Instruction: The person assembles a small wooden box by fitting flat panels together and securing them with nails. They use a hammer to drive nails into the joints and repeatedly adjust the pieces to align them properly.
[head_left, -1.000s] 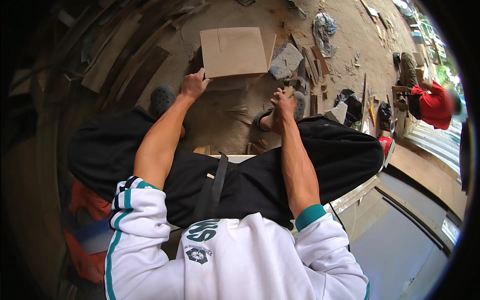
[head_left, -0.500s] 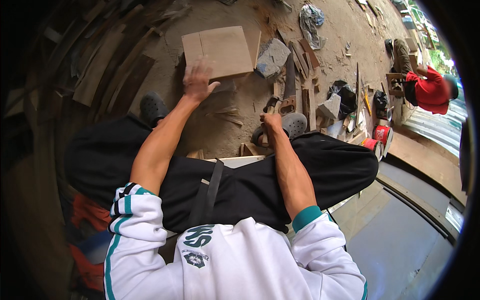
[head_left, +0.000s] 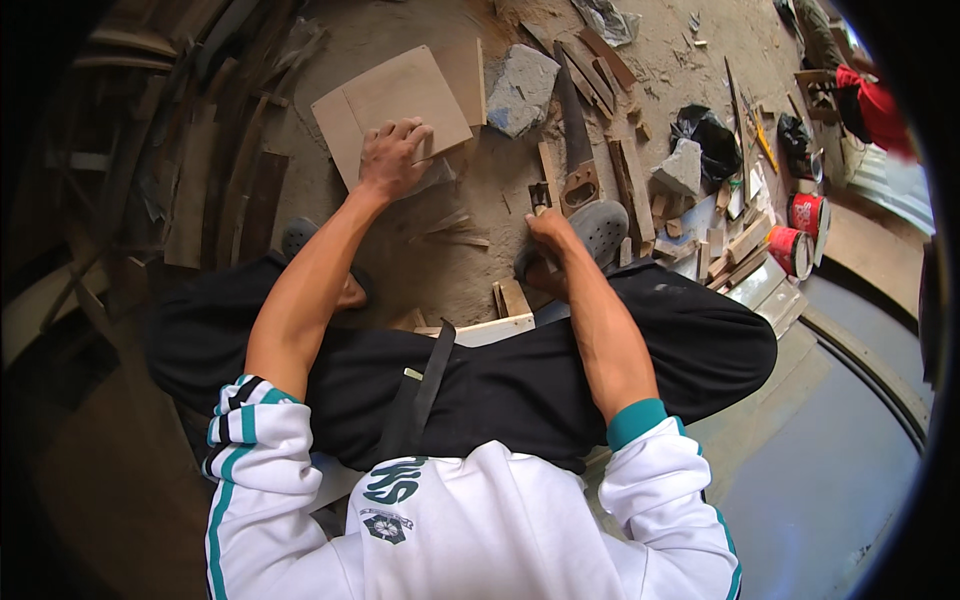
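Note:
My left hand [head_left: 395, 158] is on the near side of a light, square wooden board [head_left: 400, 100], fingers curled over its edge. A thin line runs across the board's face near its left side. The hand covers part of the near edge. My right hand [head_left: 551, 230] is wrapped round a hammer's handle, close to my right shoe [head_left: 598, 232]. The dark hammer head [head_left: 540, 196] sticks out past the fist, and most of the handle is hidden. Just beyond it, a handsaw [head_left: 578, 150] with a wooden handle lies on the ground.
A concrete block [head_left: 523, 90] sits right of the board. Wood strips [head_left: 195, 190] pile up at left. At right are scrap wood, a black plastic bag [head_left: 708, 140] and red cans [head_left: 790, 250]. A person in red [head_left: 878, 105] is at the far right.
My left hand has gone from lying flat on the board to curling at its edge. The board has turned counterclockwise and shifted left. My right hand still holds the hammer; the view has turned somewhat.

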